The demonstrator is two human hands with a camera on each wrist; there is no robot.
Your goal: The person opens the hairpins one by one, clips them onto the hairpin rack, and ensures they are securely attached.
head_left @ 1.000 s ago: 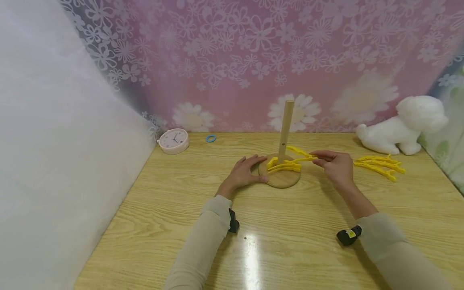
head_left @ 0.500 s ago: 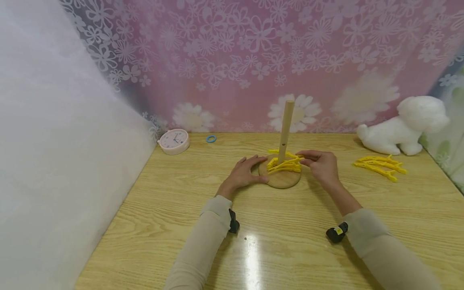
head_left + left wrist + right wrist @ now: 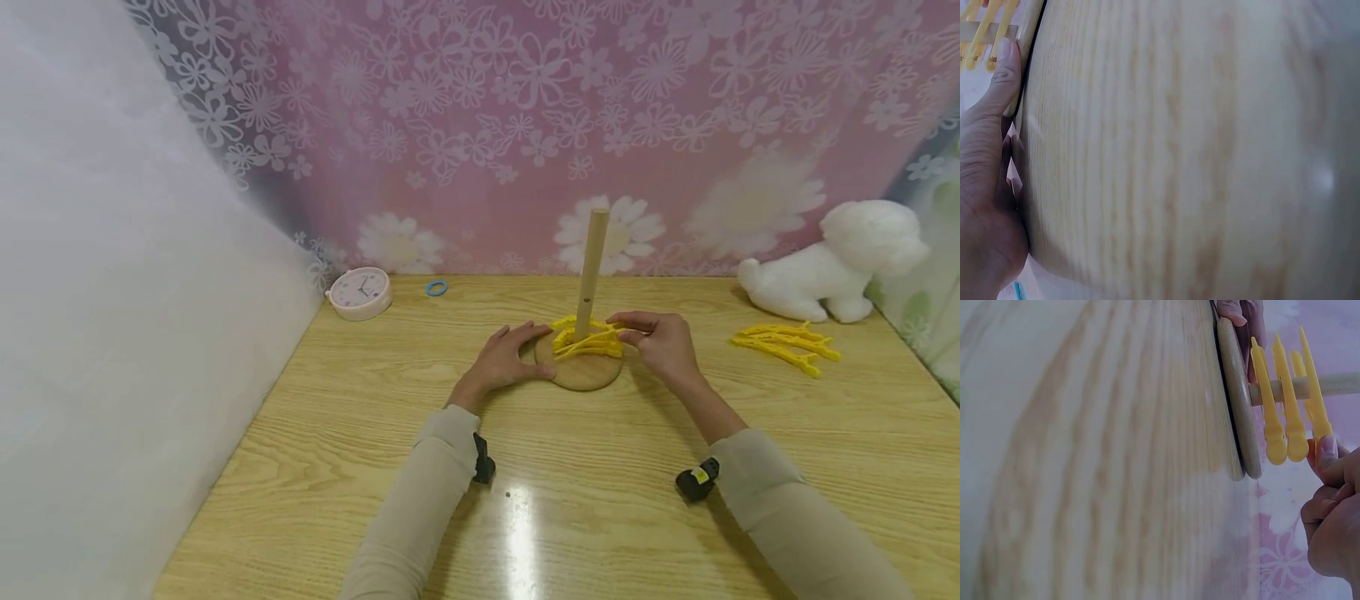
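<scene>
A round wooden base stands on the table with an upright wooden post rising from it. My left hand holds the left edge of the base, thumb in front and fingers behind. Two yellow forked plastic pieces lie stacked about the foot of the post. Above them, a third yellow forked plastic piece straddles the post, its near end pinched between thumb and finger of my right hand. In the right wrist view it sits tilted, slightly apart from the stack.
Several more yellow forked pieces lie to the right. A white plush dog sits at the back right. At the back left are a pink clock and a blue ring. Flowered fabric hangs behind the table.
My right hand has moved left, bringing the pinched yellow piece from beside the post to around it, then lowering it a little. The left hand stays on the base.
</scene>
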